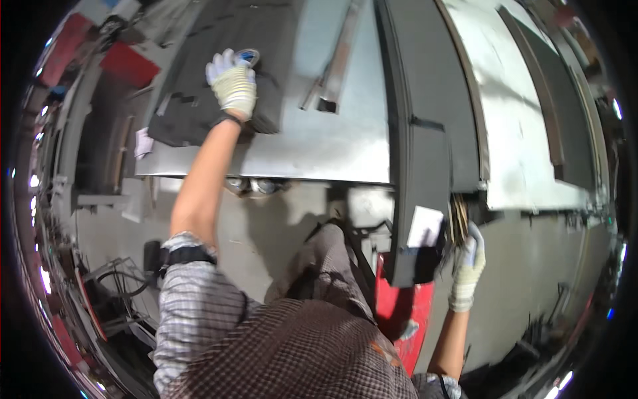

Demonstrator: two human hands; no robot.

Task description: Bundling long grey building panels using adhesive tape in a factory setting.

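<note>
My left hand (232,85), in a white and pale-yellow knit glove, reaches over a dark grey sheet (216,123) on the metal table. Its fingers are apart, and a clear roll of tape with a blue core (247,57) lies against its thumb side. At the lower right, my right hand (468,269), gloved alike, is closed at the end of a bundle of thin brown strips (458,218). Its thumb is mostly hidden. The strips stick out beside a long grey metal panel (425,173), which carries a white paper label (425,227).
The bare metal tabletop (345,149) holds a narrow brown metal strip (342,63). A second shiny sheet (508,126) with dark channels lies at the right. Below the panel stands a red support (404,306). Red pieces (129,64) lie at the upper left.
</note>
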